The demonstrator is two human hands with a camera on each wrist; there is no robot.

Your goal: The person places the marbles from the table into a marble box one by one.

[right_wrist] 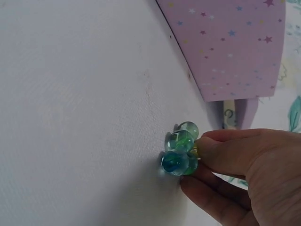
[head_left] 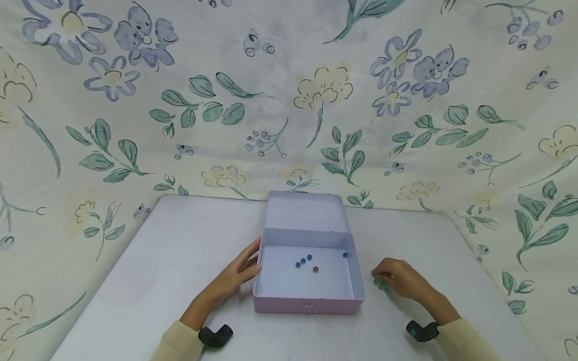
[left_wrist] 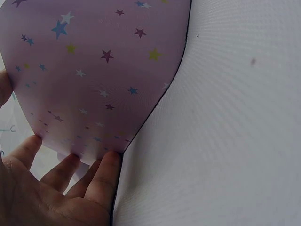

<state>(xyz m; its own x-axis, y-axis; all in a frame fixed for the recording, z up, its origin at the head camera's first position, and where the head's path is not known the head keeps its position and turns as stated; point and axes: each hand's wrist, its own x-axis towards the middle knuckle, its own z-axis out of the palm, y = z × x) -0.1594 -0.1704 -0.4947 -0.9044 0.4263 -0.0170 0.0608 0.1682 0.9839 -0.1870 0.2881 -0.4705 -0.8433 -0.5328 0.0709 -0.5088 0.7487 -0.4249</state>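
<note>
A lilac tin box (head_left: 309, 306) patterned with stars stands with its lid (head_left: 308, 212) raised. Inside lie several blue marbles (head_left: 303, 261) and one brown marble (head_left: 315, 269). Against the box's left wall rests my left hand (head_left: 235, 275), fingertips touching the starry side (left_wrist: 89, 80). To the right of the box, my right hand (head_left: 401, 282) is down at a small cluster of clear green and blue-green glass marbles (right_wrist: 178, 141) on the table. Thumb and fingers pinch a marble with a yellow tint (right_wrist: 194, 150) at the cluster's edge; it is partly hidden.
The white table (head_left: 203, 220) carries the box near its middle. Behind it and at both sides hangs a floral cloth (head_left: 280, 100). A black wrist device (head_left: 215, 336) sits on the left wrist, another (head_left: 422, 331) on the right.
</note>
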